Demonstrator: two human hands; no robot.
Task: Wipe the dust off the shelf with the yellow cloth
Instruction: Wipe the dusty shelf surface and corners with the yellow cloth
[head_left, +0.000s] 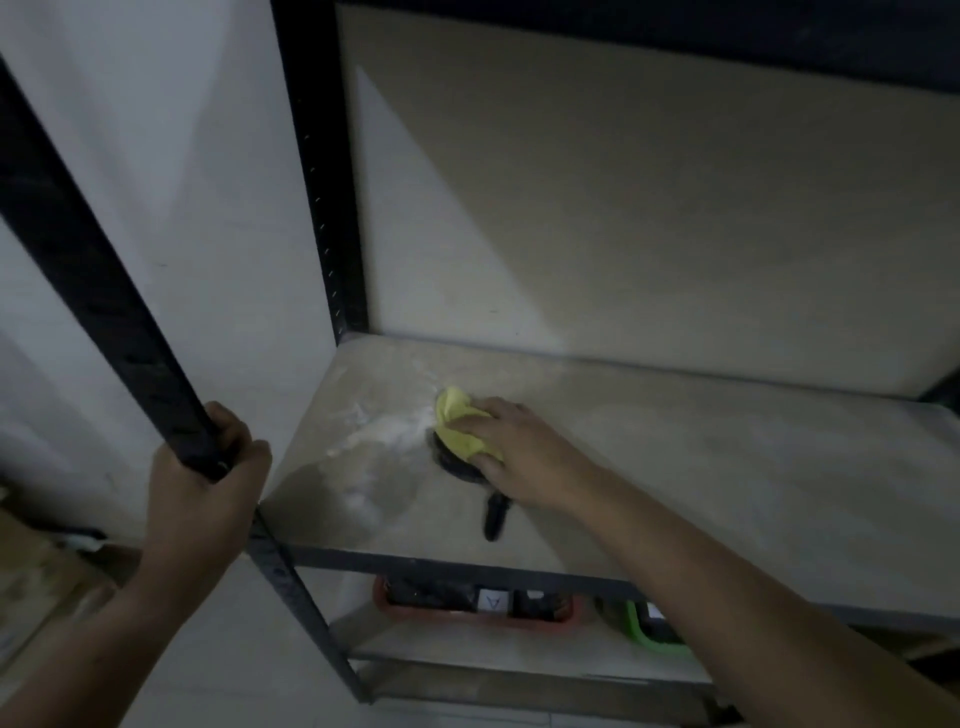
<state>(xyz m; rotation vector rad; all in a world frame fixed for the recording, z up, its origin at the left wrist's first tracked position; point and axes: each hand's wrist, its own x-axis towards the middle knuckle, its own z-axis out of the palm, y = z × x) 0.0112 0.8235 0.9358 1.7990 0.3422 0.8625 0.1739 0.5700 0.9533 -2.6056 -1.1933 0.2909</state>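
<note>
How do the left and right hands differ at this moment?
The left hand grips the black upright post at the shelf's front corner; the right hand holds the bunched yellow cloth down on the shelf board. The left sits nearer the camera; the right reaches farther in, beside white dust. Both are bare.

open: shelf (727, 467) right half | blocked: black tool (494, 517) near centre, post (104, 301) front-left
</note>
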